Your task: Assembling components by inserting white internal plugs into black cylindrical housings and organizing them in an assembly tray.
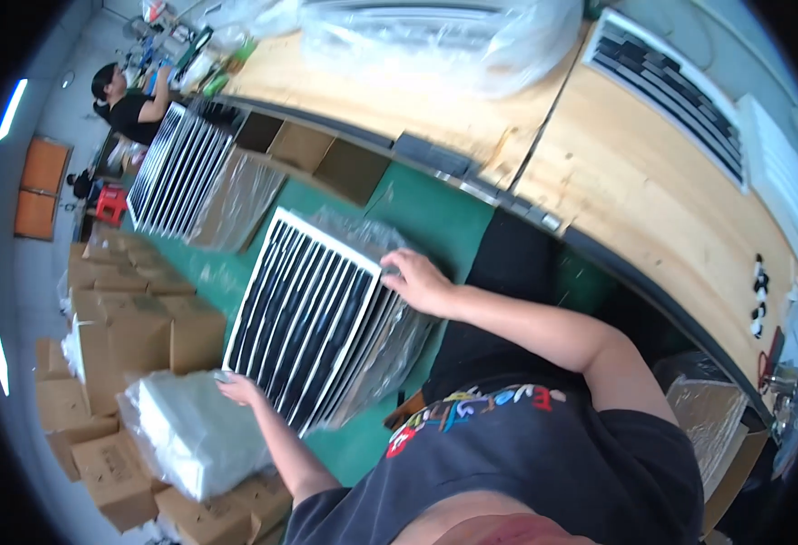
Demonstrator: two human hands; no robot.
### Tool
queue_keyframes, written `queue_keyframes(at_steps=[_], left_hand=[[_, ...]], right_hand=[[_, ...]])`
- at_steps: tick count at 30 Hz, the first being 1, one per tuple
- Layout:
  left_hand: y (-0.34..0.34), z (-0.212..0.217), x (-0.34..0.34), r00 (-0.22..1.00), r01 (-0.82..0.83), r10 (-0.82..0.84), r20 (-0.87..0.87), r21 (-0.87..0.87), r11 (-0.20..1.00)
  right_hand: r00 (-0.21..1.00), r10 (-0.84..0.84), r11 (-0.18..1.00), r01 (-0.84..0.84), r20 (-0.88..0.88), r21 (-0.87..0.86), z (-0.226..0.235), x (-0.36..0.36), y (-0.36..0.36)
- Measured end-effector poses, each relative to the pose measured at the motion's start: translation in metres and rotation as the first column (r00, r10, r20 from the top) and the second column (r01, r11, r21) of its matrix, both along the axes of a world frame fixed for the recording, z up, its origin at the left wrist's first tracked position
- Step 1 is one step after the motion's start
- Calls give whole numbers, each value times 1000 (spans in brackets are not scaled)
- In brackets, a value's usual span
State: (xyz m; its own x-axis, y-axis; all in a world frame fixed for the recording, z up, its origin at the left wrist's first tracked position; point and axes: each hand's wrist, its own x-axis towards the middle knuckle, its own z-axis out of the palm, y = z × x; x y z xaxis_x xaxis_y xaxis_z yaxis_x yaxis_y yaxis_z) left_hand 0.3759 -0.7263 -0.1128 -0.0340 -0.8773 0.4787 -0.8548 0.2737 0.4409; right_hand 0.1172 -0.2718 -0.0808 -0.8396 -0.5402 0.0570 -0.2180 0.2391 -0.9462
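Note:
A white-framed grille with black slats lies on top of a stack of similar grilles in front of me, tilted in the view. Clear plastic wrap hangs round the stack's side. My left hand grips the grille's near-left corner, fingers closed at the frame. At the opposite corner, on the right, my right hand has its fingers curled over the frame's edge. The undersides of both grips are hidden. Beside my left hand sits a white plastic-wrapped bundle.
Cardboard boxes are piled at the left. A wooden workbench runs along the right, bearing a plastic-covered bundle and a slatted panel. Farther off stand another grille stack, an open carton and a person.

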Motion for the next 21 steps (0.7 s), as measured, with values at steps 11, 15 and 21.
queue_keyframes(at_steps=[11, 15, 21], left_hand=[[250, 146, -436, 92, 982, -798, -596, -78, 171], [330, 194, -550, -158, 986, -665, -730, -149, -71], [356, 253, -653, 37, 997, -763, -645, 76, -16]], right_hand=[[909, -387, 898, 410, 152, -163, 163, -143, 227], [847, -531, 833, 525, 11, -178, 194, -221, 286], [693, -705, 707, 673, -148, -218, 229, -359, 298]])
